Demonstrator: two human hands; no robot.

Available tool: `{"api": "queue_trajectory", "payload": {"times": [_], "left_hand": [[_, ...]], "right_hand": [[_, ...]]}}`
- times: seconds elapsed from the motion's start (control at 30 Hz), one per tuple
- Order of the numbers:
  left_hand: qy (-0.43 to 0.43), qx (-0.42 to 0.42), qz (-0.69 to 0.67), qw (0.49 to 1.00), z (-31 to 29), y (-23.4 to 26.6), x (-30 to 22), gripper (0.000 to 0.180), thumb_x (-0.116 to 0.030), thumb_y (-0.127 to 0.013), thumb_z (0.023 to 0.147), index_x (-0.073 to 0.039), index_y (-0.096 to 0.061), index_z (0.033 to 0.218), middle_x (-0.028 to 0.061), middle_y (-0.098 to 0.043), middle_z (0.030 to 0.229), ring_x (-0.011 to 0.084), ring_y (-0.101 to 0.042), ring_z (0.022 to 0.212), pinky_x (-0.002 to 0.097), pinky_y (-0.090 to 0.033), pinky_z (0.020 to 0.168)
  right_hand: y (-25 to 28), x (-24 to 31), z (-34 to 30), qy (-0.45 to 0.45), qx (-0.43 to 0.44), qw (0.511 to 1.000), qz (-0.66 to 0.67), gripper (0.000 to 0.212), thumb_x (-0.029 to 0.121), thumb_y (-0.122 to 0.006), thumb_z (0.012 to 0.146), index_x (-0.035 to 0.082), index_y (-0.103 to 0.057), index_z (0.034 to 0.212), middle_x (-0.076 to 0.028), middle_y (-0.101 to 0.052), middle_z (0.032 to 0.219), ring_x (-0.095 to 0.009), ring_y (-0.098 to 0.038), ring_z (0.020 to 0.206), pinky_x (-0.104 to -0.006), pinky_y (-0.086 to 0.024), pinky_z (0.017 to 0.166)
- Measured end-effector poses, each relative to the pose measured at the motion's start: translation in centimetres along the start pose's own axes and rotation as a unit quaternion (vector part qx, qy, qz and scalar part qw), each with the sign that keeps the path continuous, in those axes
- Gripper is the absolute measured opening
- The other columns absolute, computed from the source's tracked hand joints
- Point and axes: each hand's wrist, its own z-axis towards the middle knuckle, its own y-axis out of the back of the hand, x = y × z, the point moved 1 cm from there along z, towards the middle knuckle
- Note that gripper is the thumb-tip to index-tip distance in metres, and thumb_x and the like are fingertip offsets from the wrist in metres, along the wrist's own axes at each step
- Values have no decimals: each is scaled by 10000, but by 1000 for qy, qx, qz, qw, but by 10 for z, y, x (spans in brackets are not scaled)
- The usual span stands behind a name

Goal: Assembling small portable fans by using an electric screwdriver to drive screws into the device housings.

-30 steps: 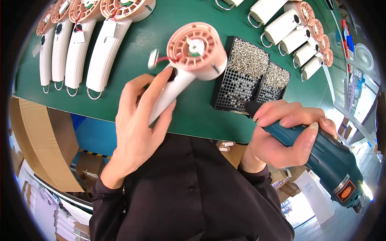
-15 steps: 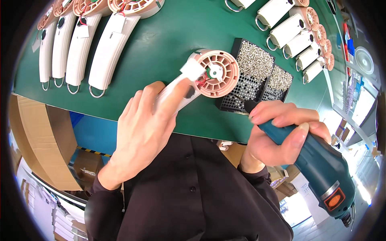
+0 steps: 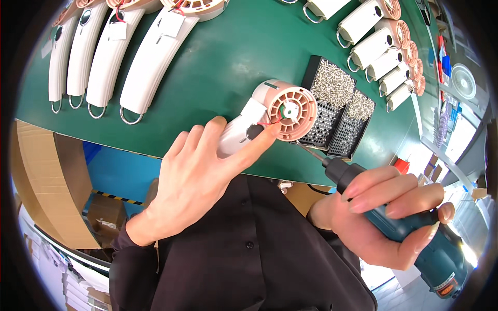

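Observation:
My left hand (image 3: 199, 171) is closed round the white handle of a small handheld fan (image 3: 293, 113), whose pink slotted head points up and right. One of its fingers presses by the red wires at the head's rim. A white tag-like piece lies over the neck. My right hand (image 3: 389, 212) grips a dark green electric screwdriver (image 3: 381, 217), its thin bit pointing up and left, close to the lower edge of the fan head. Whether the bit touches anything I cannot make out. Behind the bit stand black perforated trays (image 3: 324, 122) heaped with silver screws (image 3: 334, 83).
Several similar white-and-pink fans (image 3: 155, 67) with wire loops lie in a row at the left of the green table (image 3: 223, 57). More fans (image 3: 363, 20) line the right. A cardboard box (image 3: 52, 181) stands below the table's left edge.
The screwdriver has swung down and right, its bit now showing beside the fan head. The fan has shifted slightly right and down, and my left finger has moved onto the wires.

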Motion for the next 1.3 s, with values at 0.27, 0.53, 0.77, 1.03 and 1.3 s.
{"api": "queue_trajectory", "payload": {"times": [0.27, 0.53, 0.77, 1.03, 1.3], "left_hand": [[-5, -14, -14, 1000, 0, -3, 2, 691, -48, -614, 695, -325, -514, 1320, 101, -498, 920, 190, -473, 638, 284, -413, 564], [1, -8, -14, 1000, 1, 1, 1, 673, -65, -612, 699, -320, -518, 1315, 94, -498, 913, 184, -473, 637, 275, -411, 564], [31, 56, -26, 998, 4, 8, -4, 599, -61, -648, 728, -284, -563, 1277, 92, -480, 950, 222, -527, 768, 330, -459, 685], [-7, 5, 20, 1000, 1, -1, 0, 682, -47, -606, 693, -307, -502, 1315, 80, -471, 877, 185, -462, 654, 273, -397, 555], [8, 5, 34, 999, 3, 1, -3, 680, -23, -597, 724, -327, -506, 1325, 98, -492, 927, 199, -484, 672, 296, -415, 607]], "right_hand": [[-4, -8, 1, -20, 53, 998, -22, 317, 244, -375, 939, 20, -421, 1158, -108, -451, 748, -203, -440, 392, -345, -387, 344], [-13, -27, -17, 16, 125, 990, -67, 241, 192, -406, 947, 44, -294, 1100, -158, -475, 793, -262, -503, 439, -370, -472, 389], [-6, -27, -15, -2, 165, 984, -60, 260, 219, -434, 943, 43, -297, 1077, -156, -480, 780, -262, -522, 454, -374, -488, 410], [-1, -17, -18, 44, 135, 990, -19, 336, 235, -474, 927, 30, -354, 1165, -120, -483, 767, -245, -507, 427, -360, -476, 382], [37, -26, -13, -16, -45, 998, -29, 298, 154, -447, 931, 67, -314, 1183, -159, -491, 723, -272, -504, 415, -407, -486, 378]]}}
